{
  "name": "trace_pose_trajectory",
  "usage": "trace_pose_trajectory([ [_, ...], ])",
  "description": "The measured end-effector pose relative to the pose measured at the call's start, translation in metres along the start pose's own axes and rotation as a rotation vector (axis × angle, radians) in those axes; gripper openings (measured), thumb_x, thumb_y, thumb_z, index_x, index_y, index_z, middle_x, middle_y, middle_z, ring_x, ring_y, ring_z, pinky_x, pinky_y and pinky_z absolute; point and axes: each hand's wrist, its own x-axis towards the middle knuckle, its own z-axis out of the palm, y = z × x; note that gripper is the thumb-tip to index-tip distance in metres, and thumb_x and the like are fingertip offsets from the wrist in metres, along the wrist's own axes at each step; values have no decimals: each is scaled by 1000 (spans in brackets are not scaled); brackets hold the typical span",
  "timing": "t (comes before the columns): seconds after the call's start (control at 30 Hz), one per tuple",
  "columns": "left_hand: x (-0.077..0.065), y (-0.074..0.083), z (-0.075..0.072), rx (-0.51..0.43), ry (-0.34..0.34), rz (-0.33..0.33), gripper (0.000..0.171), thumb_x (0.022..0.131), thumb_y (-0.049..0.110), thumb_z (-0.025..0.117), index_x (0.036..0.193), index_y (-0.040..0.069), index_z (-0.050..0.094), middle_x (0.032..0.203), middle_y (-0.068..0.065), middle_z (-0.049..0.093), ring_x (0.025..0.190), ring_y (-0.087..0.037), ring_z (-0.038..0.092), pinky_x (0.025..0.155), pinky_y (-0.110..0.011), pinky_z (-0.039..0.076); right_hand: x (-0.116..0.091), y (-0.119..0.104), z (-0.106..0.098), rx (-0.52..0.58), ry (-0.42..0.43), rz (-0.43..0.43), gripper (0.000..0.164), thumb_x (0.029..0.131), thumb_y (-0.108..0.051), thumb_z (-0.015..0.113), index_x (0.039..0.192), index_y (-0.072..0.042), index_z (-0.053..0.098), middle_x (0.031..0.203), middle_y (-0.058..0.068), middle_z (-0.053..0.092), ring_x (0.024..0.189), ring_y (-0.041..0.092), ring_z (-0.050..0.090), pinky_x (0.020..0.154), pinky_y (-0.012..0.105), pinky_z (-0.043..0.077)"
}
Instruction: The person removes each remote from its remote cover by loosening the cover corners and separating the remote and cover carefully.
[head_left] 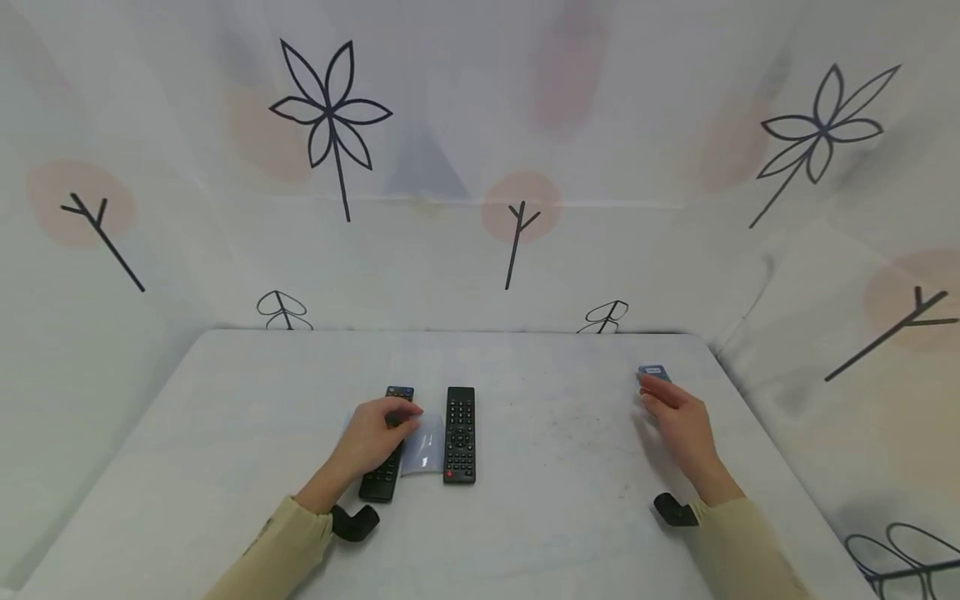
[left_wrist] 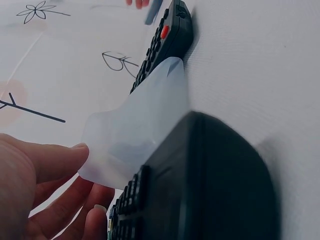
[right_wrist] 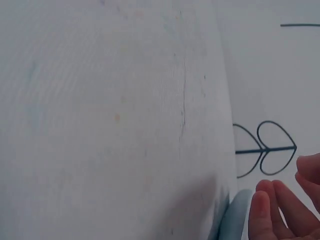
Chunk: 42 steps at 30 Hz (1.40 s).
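My left hand reaches over a black remote control, fingers and thumb at a translucent plastic sheet. The left wrist view has the thumb on the near edge of the sheet, with the fingers behind it, pinching it. Close beside the sheet lies a second black remote control with a red button. At the far right, my right hand is beside a small blue-grey object, partly hidden by the fingers. Its thumb stands apart from the fingers, and the light blue object is next to the fingertips.
A white table carries everything. Its back edge meets a pale wall cloth with printed plants. A black wrist mount sticks out by the left sleeve, another mount by the right sleeve.
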Motion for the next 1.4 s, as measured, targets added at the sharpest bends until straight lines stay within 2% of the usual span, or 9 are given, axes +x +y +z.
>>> trace_pose_trajectory([
  [0.23, 0, 0, 0, -12, 0, 20, 14, 89, 9, 75, 103, 12, 75, 102, 4, 72, 89, -13, 63, 81, -38, 51, 1, 15, -27, -111, 97, 61, 45, 100, -20, 61, 141, -3, 54, 136, 15, 59, 101, -10, 51, 79, 8, 42],
  [0.37, 0, -1, 0, -1, -3, 21, 14, 89, 10, 75, 103, 12, 75, 103, 4, 72, 89, -13, 62, 82, -38, 51, 0, 25, -37, -206, 120, 108, 46, 100, -19, 59, 143, -4, 52, 139, 20, 56, 114, 14, 57, 78, 14, 43],
  [0.47, 0, -1, 0, 7, 0, 30, 15, 88, 9, 75, 103, 12, 75, 102, 4, 72, 89, -13, 62, 81, -37, 51, -1, 30, -42, -258, 123, 135, 47, 99, -15, 57, 143, -1, 51, 140, 24, 53, 125, 35, 51, 87, 31, 48],
  [0.57, 0, -1, 1, 8, 4, 41, 15, 88, 8, 76, 102, 12, 75, 102, 4, 72, 88, -13, 62, 80, -38, 51, -1, 33, -46, -280, 107, 168, 50, 97, -11, 58, 144, 2, 48, 142, 28, 49, 129, 43, 47, 97, 50, 45],
  [0.63, 0, -1, 1, 6, 2, 40, 15, 88, 8, 75, 102, 12, 75, 102, 4, 72, 88, -13, 62, 80, -38, 51, -1, 35, -46, -280, 94, 186, 51, 96, -10, 59, 144, 4, 47, 143, 28, 48, 129, 45, 47, 99, 55, 42],
  [0.8, 0, 0, 1, 3, -3, 19, 15, 88, 10, 76, 103, 12, 75, 103, 4, 72, 90, -13, 62, 82, -38, 51, 0, 37, -44, -280, 91, 184, 51, 93, -6, 63, 141, 5, 49, 139, 29, 52, 124, 44, 52, 92, 51, 46],
  [1.07, -1, 1, 2, 4, 1, 5, 15, 88, 10, 76, 102, 13, 74, 102, 4, 72, 89, -13, 62, 82, -38, 51, 0, 30, -40, -281, 93, 159, 53, 90, -3, 66, 141, 4, 50, 134, 31, 53, 116, 43, 54, 71, 27, 44],
  [1.17, -1, 1, 3, 6, 2, 1, 15, 88, 10, 76, 103, 13, 74, 103, 4, 72, 90, -13, 62, 83, -39, 51, 0, 26, -38, -298, 94, 137, 55, 89, -4, 68, 141, 3, 51, 131, 30, 54, 115, 42, 54, 73, 28, 44],
  [1.4, 0, 1, 3, 9, -5, 10, 16, 88, 9, 76, 104, 13, 74, 103, 3, 72, 90, -14, 62, 84, -39, 51, -1, 21, -32, -272, 94, 184, 54, 90, -3, 67, 141, 3, 51, 133, 30, 51, 118, 43, 49, 88, 47, 47],
])
